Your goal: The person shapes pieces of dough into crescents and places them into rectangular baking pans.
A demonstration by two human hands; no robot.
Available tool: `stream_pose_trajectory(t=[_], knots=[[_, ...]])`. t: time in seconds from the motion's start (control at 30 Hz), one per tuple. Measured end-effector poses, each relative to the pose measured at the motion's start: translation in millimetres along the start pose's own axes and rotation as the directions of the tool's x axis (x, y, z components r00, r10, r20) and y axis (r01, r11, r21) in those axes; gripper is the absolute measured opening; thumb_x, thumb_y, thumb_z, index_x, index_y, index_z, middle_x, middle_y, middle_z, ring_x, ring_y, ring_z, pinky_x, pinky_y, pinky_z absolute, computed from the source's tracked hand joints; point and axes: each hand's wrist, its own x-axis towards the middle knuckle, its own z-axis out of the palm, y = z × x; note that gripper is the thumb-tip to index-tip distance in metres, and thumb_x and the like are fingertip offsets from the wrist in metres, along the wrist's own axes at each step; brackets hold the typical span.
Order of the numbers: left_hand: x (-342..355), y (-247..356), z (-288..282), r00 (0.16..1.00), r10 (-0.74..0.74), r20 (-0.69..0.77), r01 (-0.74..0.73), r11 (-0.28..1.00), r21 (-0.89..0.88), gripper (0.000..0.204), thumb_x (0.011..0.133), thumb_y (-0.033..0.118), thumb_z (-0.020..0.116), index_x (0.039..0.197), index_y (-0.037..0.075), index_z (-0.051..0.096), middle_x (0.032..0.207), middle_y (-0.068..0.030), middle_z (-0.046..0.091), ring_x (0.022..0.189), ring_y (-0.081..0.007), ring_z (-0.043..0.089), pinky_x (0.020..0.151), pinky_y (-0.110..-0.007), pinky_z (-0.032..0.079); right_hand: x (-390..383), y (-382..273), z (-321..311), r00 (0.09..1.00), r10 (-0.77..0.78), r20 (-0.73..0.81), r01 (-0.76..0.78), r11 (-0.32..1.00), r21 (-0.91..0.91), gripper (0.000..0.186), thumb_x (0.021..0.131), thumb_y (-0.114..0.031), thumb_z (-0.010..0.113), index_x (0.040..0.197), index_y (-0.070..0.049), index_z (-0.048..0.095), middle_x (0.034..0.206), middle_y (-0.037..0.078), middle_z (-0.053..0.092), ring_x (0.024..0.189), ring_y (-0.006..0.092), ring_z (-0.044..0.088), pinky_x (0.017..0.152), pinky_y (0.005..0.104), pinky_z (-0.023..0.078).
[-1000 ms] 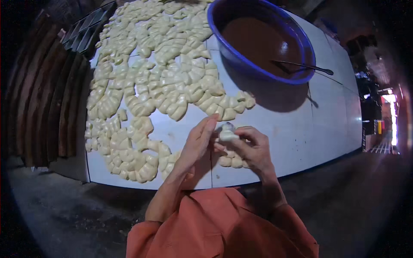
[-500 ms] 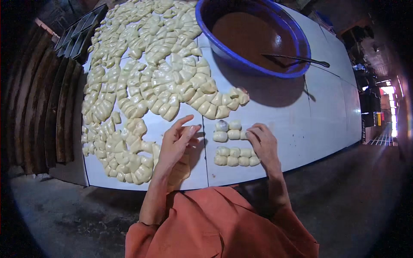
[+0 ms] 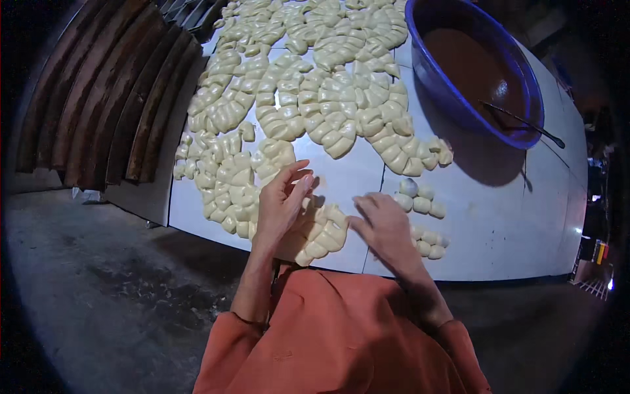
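My left hand [image 3: 283, 202] is open, fingers loosely bent and apart, above a flattened cluster of pale, glossy dough pieces [image 3: 321, 240]. My right hand [image 3: 382, 230] reaches toward that cluster from the right with fingers spread and slightly blurred, holding nothing visible. Just right of it lie two small groups of rounded dough balls, the upper [image 3: 420, 203] and the lower [image 3: 429, 245], the lower partly behind my wrist. A large spread of cut, irregular dough pieces [image 3: 315, 111] covers much of the white table [image 3: 499, 223] beyond my hands.
A blue basin [image 3: 420, 79] of brown liquid stands at the back right, with a dark long-handled tool [image 3: 545, 134] in it. Curved, rusty trays [image 3: 92, 98] are stacked along the left edge, with a metal rack [image 3: 197, 16] behind them. The grey floor [image 3: 118, 282] shows below.
The view has swung left. A second ago my right hand held a pale dough piece; it let go at the small groups, and both hands have shifted left toward the flattened cluster.
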Motion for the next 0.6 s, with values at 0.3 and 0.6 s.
stream_pose_trajectory(t=[0.3, 0.6], knots=[[-29, 2, -10, 0.926, 0.264, 0.269, -0.361, 0.824, 0.436, 0.048, 0.087, 0.016, 0.065, 0.133, 0.005, 0.057, 0.127, -0.0168, 0.063, 0.113, -0.0288, 0.063, 0.097, -0.037, 0.05, 21, -6, 26, 0.976, -0.133, 0.173, 0.071, 0.944, 0.322, 0.025, 0.083, -0.019, 0.07, 0.102, -0.004, 0.062, 0.101, 0.013, 0.064, 0.092, 0.0335, 0.06, 0.082, 0.0457, 0.047], [-27, -7, -6, 0.841, 0.318, 0.438, -0.533, 0.631, 0.564, 0.028, 0.084, 0.025, 0.071, 0.102, 0.004, 0.067, 0.13, -0.0135, 0.058, 0.123, -0.0352, 0.051, 0.105, -0.045, 0.042, 25, -29, 1, 0.86, 0.271, 0.432, -0.475, 0.733, 0.487, 0.025, 0.089, -0.019, 0.064, 0.107, -0.002, 0.058, 0.083, 0.005, 0.056, 0.076, 0.0128, 0.053, 0.068, 0.0304, 0.047]])
